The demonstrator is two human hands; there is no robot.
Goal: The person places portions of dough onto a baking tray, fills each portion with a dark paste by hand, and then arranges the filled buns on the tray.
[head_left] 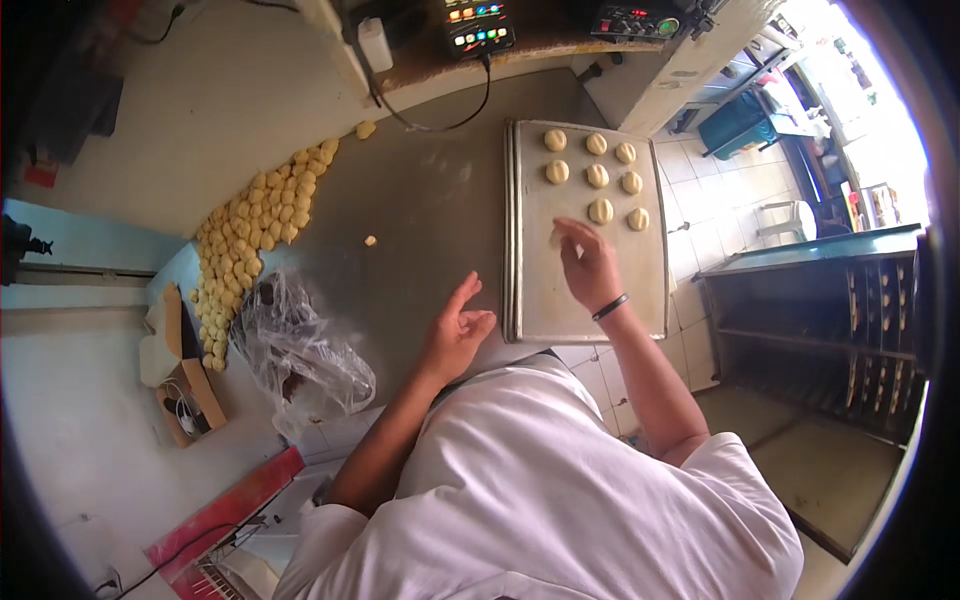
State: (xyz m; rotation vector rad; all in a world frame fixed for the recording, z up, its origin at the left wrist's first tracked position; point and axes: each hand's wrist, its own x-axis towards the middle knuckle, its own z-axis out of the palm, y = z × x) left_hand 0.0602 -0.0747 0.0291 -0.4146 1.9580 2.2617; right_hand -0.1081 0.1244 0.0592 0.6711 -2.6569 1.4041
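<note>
My right hand, with a dark band at its wrist, is over the baking tray. Its fingers are pinched on a pale dough piece, mostly hidden by the fingertips. Beyond that hand, several round dough pieces, each with a groove across the top, sit in rows on the tray. My left hand hovers empty over the metal table just left of the tray, thumb and fingers apart. A small scrap of dough lies on the table further left.
A large heap of dough balls covers the table's left side, beside a crumpled clear plastic bag. A phone with a cable stands on the shelf at the back. To the right is a rack holding trays.
</note>
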